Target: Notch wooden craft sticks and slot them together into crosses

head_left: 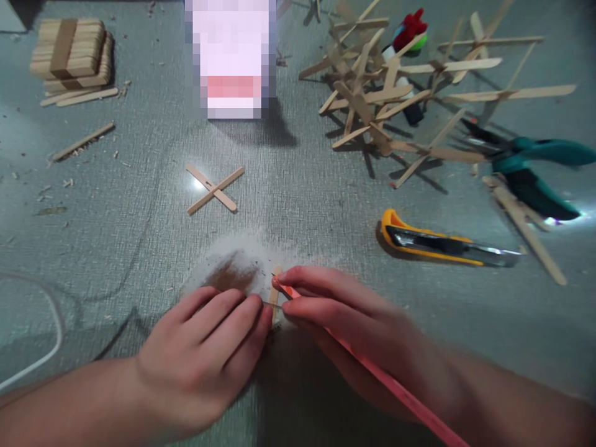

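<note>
My right grip (379, 332) is closed around a red pencil (386, 380), its dark point over the far part of a stick (276, 289) that lies between my two grips. My left grip (200, 347) is curled against the near part of that stick; its thumb is hidden, so I can't tell whether it pinches or only presses. If that hold is light, a push from the pencil could swivel the stick and send any mark crooked. The two grips are so close that one could bump the other. Just beyond the left grip is a pale patch (237, 273), brown in the middle; what it is, I can't tell. Farther ahead lies a cross (215, 190) of two sticks. Right of the right grip is the cutter (442, 247); if its blade is out, a careless sideways reach could nick me. Past it lie the pliers (507, 158) and a tangled heap (372, 99) of crosses, which a stray forearm might scatter. Far ahead of my left grip, a bundle (65, 49) rests on the counter (316, 186).
</note>
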Demonstrator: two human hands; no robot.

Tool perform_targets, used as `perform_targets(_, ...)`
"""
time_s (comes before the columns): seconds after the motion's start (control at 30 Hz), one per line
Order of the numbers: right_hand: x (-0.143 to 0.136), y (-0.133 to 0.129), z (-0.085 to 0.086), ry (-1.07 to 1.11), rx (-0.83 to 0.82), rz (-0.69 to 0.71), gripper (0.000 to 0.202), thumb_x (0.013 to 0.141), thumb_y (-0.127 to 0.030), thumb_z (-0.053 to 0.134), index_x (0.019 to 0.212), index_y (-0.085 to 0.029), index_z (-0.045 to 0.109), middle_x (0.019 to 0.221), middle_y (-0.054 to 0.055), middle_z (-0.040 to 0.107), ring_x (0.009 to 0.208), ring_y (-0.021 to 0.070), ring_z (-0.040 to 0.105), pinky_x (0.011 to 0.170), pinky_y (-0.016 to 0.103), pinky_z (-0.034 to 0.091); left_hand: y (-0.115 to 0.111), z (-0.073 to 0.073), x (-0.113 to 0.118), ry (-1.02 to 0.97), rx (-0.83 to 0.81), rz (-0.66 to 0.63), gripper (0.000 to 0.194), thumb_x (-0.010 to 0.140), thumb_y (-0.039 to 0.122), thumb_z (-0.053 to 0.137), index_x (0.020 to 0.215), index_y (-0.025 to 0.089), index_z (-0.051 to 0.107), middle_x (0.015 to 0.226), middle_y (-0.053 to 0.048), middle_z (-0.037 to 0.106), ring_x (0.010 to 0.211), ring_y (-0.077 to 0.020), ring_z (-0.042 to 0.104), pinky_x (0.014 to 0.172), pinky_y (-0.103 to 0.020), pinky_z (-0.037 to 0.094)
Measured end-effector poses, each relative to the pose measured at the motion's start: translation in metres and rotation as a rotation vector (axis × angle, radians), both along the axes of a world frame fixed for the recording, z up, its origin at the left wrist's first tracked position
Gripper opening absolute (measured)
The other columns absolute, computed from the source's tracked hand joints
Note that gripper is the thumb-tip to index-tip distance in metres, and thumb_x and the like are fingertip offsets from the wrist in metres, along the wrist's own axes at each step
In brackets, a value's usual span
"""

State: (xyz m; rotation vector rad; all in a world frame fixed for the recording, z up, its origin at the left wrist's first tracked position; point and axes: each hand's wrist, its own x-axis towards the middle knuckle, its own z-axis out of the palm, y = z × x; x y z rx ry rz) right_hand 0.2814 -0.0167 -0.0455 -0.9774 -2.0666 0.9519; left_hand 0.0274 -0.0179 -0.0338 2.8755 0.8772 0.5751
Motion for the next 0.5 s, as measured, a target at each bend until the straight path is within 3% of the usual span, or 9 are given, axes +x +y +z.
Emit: perform_targets(0.5, -0.0021, 0.0028, 0.0016, 0.071, -0.068, -0.026, 0.037, 0.096, -0.001, 0.056, 0.119, -0.028, 0.069, 0.129, 0.008, 0.073, 0.112, 0.0202, 0.077, 0.092, 0.030, 0.067, 0.0027, 0.0016, 0.0015, -0.040, -0.010, -0.017, 0.019, 0.103, 0.014, 0.064, 0.118, 0.007, 0.074, 0.110, -0.007, 0.080, 0.102, -0.0231, 0.072, 0.090, -0.040, 0.058)
